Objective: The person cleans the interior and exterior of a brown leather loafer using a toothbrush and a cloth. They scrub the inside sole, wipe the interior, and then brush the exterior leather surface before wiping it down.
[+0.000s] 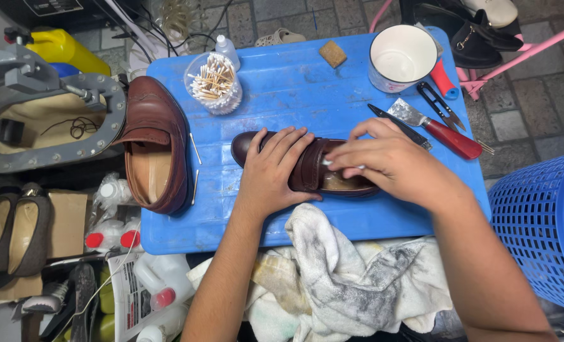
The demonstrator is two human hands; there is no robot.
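Dark brown glossy leather loafer (307,166) lies on its side in the middle of the scuffed blue plastic tabletop (294,82), toe pointing left. The left hand (270,172) presses flat over its vamp, fingers spread and curled onto the upper. The right hand (392,163) rests on the heel end, fingers pinched narrowly around a small white swab (340,164) touching the leather. A stained, crumpled white rag (345,278) lies just below the shoe, draped over the tabletop's near edge. To the left sits a second brown leather shoe (155,142), opening up, beside a clear cup of cotton swabs (213,82). Behind the right hand lie a red-handled metal scraper (437,126), black snips (443,106) and a white enamel mug (401,58). A blue plastic lattice basket (541,221) stands at right.
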